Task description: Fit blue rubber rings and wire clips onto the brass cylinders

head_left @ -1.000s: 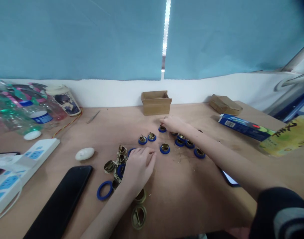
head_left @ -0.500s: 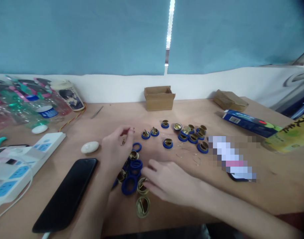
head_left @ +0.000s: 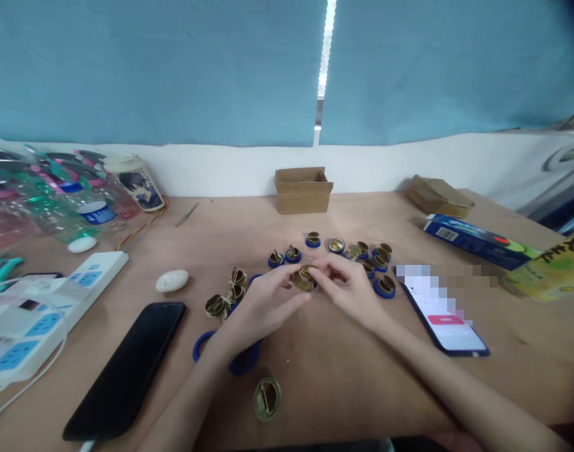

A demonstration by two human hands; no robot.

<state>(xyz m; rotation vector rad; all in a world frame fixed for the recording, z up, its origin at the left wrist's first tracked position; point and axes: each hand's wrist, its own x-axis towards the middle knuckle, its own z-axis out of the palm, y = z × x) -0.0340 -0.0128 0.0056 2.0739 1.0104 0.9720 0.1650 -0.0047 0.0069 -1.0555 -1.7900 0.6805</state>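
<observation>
Between my two hands is a gold-coloured round metal piece [head_left: 303,280] with a bar across it. My left hand [head_left: 270,295] grips its left side, thumb stretched below it. From the right, my right hand [head_left: 350,285] has its fingertips pinched on the piece's bar and edge. Under and beside my left forearm lie several blue rings [head_left: 243,361], partly hidden, and gold round pieces [head_left: 215,306]. Another gold round piece [head_left: 267,398] rests alone near the table's front edge. Behind my hands stand several gold pieces seated in blue rings [head_left: 384,286].
A black phone [head_left: 127,370], a white oval object [head_left: 172,280] and a power strip [head_left: 86,282] lie on the left. To the right are a lit phone [head_left: 460,342] and a blue box [head_left: 479,242]. An open cardboard box [head_left: 304,198] stands at the back.
My right hand has lifted a gold round piece from beside the blue rings and moved up and away. My left hand has moved right to meet it, and both now hold the piece.
</observation>
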